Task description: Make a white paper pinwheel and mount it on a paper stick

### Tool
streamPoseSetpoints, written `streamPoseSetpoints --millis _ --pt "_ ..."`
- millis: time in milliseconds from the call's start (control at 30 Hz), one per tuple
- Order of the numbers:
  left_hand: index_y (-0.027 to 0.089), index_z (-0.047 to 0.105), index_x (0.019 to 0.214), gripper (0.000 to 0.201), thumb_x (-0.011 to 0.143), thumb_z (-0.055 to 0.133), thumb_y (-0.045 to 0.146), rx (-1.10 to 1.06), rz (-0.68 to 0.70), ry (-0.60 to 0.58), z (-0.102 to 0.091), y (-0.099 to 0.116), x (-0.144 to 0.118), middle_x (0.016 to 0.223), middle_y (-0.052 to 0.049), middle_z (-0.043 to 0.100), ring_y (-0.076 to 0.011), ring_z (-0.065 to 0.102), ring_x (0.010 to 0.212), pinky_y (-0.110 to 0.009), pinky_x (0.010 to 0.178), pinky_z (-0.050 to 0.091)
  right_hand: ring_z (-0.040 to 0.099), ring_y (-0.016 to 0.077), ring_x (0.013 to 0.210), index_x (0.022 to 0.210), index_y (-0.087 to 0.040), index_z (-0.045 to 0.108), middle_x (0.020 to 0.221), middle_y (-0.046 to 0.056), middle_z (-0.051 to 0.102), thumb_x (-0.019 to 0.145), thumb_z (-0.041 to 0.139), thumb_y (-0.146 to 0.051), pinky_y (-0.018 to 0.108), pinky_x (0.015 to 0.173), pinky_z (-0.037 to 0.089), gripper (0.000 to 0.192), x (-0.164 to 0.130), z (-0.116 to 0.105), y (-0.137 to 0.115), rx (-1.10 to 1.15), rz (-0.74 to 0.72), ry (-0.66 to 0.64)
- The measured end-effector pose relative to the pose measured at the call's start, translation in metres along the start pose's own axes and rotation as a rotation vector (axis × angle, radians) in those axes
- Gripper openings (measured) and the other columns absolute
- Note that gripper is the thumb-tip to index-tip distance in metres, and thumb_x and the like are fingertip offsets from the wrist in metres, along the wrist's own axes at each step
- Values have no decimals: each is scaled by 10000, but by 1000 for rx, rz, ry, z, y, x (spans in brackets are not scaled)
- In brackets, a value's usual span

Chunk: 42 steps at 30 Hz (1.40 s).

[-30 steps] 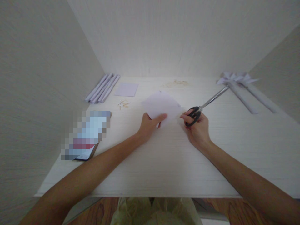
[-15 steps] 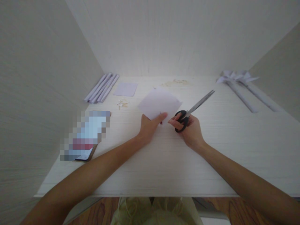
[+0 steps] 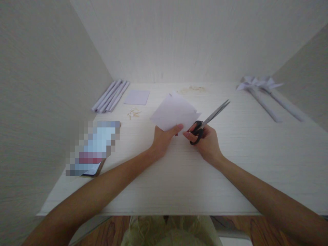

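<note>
1. the left hand (image 3: 164, 136) pinches the near edge of a sheet of paper (image 3: 174, 111), lifting it tilted just above the worktop (image 3: 179, 177).
2. the right hand (image 3: 206, 141) grips black-handled scissors (image 3: 208, 119) just beside the sheet, blades only slightly parted and pointing away to the right.
3. the step in hand looks like readying a cut; no cut shows in the sheet yet.
4. the next move calls for parting the blades wider and bringing them onto the sheet's edge, clear of the left thumb.

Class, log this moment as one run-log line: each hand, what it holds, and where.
left hand: holds paper sheet | right hand: grips scissors beside sheet | surface: white table
</note>
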<state>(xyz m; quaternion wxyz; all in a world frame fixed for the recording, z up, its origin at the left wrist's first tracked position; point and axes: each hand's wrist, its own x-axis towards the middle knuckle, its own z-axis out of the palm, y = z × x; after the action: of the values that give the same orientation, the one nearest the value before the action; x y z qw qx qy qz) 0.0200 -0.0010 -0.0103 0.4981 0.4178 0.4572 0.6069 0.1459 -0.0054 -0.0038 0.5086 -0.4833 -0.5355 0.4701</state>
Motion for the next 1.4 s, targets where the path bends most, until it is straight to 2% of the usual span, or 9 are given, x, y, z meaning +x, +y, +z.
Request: streamPoseSetpoints --millis 100,267,433,567,733,900,1400 --pt "150 546 639 212 554 685 285 -3 -7 -38 1 2 0 592 26 540 -71 473 511 -198 472 406 391 42 433 594 -158 496 513 -64 477 524 708 -182 169 385 312 224 0 0 1 31 1 30" --pt "140 551 586 182 575 666 282 75 -62 -64 1 5 -2 553 18 558 -79 504 464 -208 458 420 426 44 447 632 -165 511 611 -37 555 545 693 -183 168 372 303 202 3 -1 7 225 4 68" --pt "134 524 476 219 633 614 257 196 4 -107 1 6 -3 479 14 542 -81 509 458 -215 506 429 379 32 387 645 -166 511 600 -45 561 564 681 -166 162 321 248 188 3 -1 8 318 23 50" --pt "138 516 472 238 656 592 269 203 31 -108 0 7 -3 473 20 532 -84 509 465 -222 533 427 379 35 386 655 -169 513 586 -47 561 577 681 -201 170 331 269 188 3 -2 8 277 33 13" --pt "142 511 487 240 658 584 295 165 36 -54 0 6 -1 471 27 518 -78 490 459 -218 531 411 495 75 514 641 -168 518 633 -22 587 539 704 -229 200 447 373 221 2 -3 7 193 24 -61" --pt "146 517 489 233 647 589 301 121 14 -17 0 4 0 470 29 524 -84 500 457 -223 523 411 509 86 532 609 -165 509 637 -19 585 480 732 -227 211 472 383 265 0 -2 1 120 39 -122" --pt "156 500 465 224 633 609 256 195 33 -95 0 9 -2 455 37 515 -84 500 459 -220 534 424 380 46 421 617 -166 501 527 -62 472 481 737 -252 185 376 294 286 1 -3 4 74 37 -35"
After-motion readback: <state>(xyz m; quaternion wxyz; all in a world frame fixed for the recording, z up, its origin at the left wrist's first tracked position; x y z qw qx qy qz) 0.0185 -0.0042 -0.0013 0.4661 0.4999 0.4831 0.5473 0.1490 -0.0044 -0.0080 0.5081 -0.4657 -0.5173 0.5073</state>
